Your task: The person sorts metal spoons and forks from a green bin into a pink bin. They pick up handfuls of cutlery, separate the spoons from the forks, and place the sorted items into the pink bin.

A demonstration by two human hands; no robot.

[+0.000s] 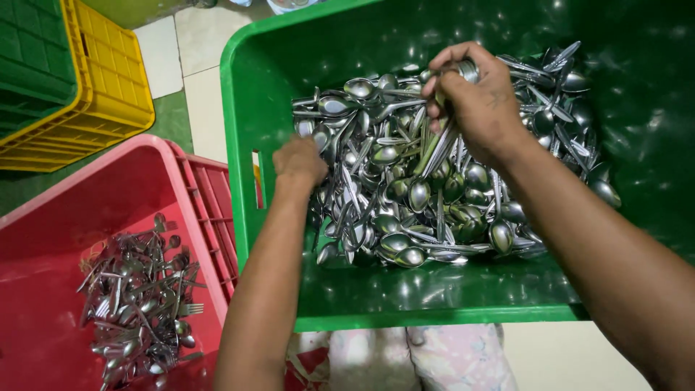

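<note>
Sorting step, judging by the bins: right hand [478, 98] grip closed on a bunch of spoons [441, 141] above the pile in the green tub [242, 130]. Left hand [298, 163] digs in, grip hidden. Red tub [174, 156] holds forks [141, 297].

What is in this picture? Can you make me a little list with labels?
Place: tiled floor, seen from above
Left hand: reaching into the spoon pile, fingers hidden
Right hand: grip closed on a bunch of spoons
Green crate: big spoon pile
Red crate: smaller heap of forks and spoons
Yellow crate: top left, stacked with a green one
</note>
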